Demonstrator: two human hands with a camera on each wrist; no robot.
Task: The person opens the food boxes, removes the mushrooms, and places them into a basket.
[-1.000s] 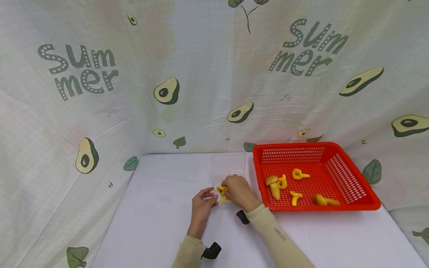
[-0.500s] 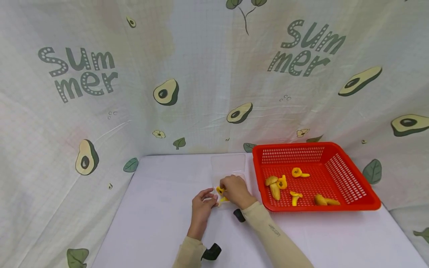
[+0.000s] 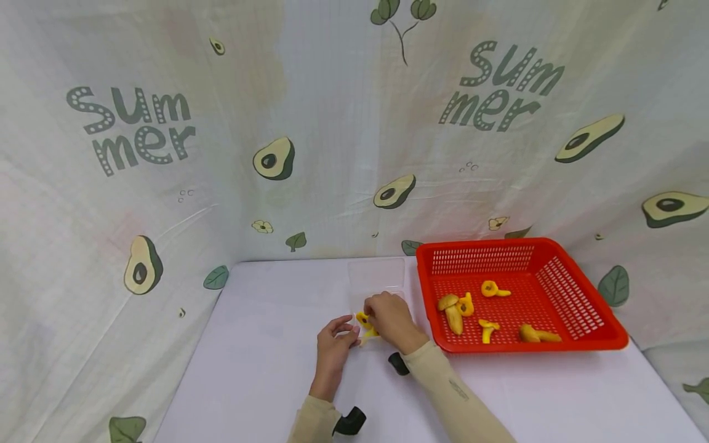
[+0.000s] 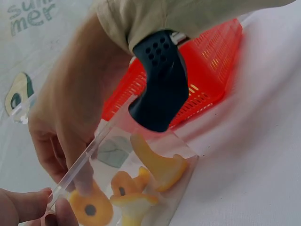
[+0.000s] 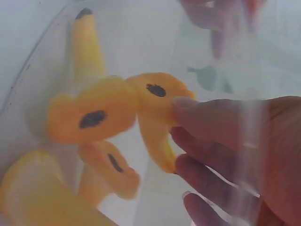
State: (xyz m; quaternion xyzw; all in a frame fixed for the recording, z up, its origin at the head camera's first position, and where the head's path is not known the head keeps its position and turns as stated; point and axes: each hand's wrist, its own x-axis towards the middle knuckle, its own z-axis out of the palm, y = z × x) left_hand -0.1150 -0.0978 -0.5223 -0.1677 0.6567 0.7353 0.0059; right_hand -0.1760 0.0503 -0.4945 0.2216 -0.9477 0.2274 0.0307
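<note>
In the head view my left hand point(image 3: 333, 357) is at the left side of a clear plastic box. Its thumb and fingers pinch the box's rim point(image 4: 77, 165), seen close in the left wrist view. My right hand point(image 3: 392, 320) reaches down inside the box from the right. Between its thumb and fingers is a yellow mushroom point(image 5: 151, 107) with a dark spot on its cap. Several other yellow mushrooms lie around it in the box, among them one with a curved stem point(image 4: 162, 167) and one with a wide cap point(image 5: 91, 110).
The box's clear lid point(image 3: 376, 275) stretches out behind it. To the right stands a red perforated basket point(image 3: 598, 335) with several mushrooms inside, including a brown one point(image 3: 453, 314) and a small yellow one point(image 3: 488, 329). A printed cloth point(image 3: 332, 123) hangs behind the white table.
The right hand has shifted slightly left and stays down in the box. The left hand keeps its place at the rim. The head view has tilted up a little.
</note>
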